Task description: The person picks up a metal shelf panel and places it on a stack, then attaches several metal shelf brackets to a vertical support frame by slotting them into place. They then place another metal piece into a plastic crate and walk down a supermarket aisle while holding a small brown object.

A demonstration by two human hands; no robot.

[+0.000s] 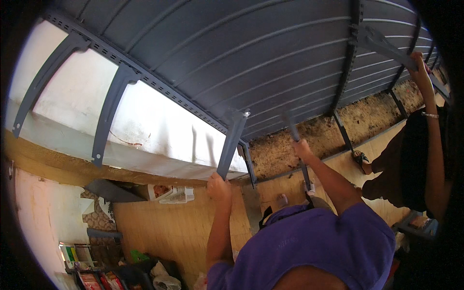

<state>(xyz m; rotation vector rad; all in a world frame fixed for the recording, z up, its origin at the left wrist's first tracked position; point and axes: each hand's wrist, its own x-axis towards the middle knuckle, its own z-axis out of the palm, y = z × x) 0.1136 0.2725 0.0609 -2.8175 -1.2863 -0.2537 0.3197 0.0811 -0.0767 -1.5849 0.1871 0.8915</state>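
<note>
In my left hand (220,188) is the lower end of a dark grey metal shelf bracket (232,142), its wider end tilted up in front of the grey ribbed metal panel (232,58). My right hand (303,151) is closed around a second grey bracket (292,126), which slants upward and looks smeared by motion at its top. A slotted upright (159,87) runs along the panel's left edge. Two similar brackets, one (41,79) farther left and one (110,113) nearer me, stick out from that upright.
To the right, a co-worker's hand (421,67) grips a bracket (386,48) at another upright (345,72). A dirt-covered strip (290,153) runs along the panel's foot. Bags and packets (145,273) lie at the lower left, with a newspaper sheet (176,195) on the wooden-looking floor (169,217).
</note>
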